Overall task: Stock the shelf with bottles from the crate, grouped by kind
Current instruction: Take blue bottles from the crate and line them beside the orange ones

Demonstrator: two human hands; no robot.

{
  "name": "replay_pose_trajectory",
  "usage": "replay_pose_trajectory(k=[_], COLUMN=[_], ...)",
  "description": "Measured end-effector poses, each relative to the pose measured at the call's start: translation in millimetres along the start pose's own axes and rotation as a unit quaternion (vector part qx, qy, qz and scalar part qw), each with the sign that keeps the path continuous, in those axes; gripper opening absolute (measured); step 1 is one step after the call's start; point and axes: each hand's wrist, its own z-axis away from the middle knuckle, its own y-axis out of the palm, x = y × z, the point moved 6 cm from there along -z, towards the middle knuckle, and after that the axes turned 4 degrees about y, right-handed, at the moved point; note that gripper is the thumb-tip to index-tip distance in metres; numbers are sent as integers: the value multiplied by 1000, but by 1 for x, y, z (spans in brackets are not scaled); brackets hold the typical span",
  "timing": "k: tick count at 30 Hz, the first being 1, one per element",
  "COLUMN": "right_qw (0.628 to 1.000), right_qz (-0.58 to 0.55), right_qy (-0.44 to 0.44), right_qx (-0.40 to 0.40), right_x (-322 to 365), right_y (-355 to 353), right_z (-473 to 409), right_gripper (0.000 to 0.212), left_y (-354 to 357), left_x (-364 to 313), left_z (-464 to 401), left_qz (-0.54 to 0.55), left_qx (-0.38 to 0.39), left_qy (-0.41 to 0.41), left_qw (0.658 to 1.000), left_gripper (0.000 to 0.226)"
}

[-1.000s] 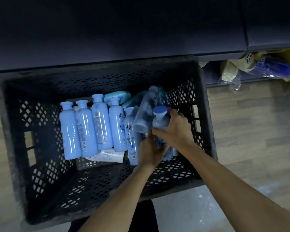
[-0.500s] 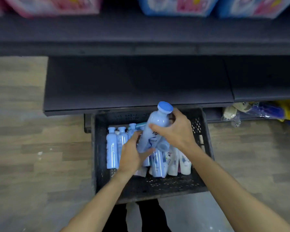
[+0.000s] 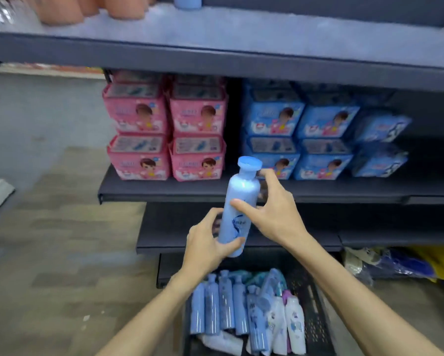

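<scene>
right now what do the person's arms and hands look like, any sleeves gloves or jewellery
Both hands are bare: no gloves on the left hand or the right hand, and no rings show. Both forearms are uncovered as far as the picture reaches, with no sleeve, watch or bracelet in view.

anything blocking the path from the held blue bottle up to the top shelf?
Nothing visible does. The blue bottle is held upright in both hands, left hand low, right hand on its side, in open air before the shelving. The top shelf has bare surface right of the orange bottles.
</scene>
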Motion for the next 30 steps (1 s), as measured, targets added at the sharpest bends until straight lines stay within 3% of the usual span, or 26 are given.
replay_pose_trajectory(k=[8,12,19,30], right_qw=[974,954,951,976], right_qz=[6,-11,7,0], right_qy=[-205,-272,-291,-208], right_qx=[-95,-123,-107,-58], right_x=[197,275,331,320], right_y=[-99,-135,-147,-123], right_z=[4,-4,-44,-138], right_gripper=[55,53,56,54], left_y=[-101,-146,-176,-179], left_x=[-184,-254,-289,-266], left_z=[-36,-57,-104,-178], left_qz=[-28,-70,-50,-94], left_qx=[-117,-171,-173,-133], left_qy=[197,243,219,127], left_qw=[973,952,959,978], left_gripper=[55,56,55,49])
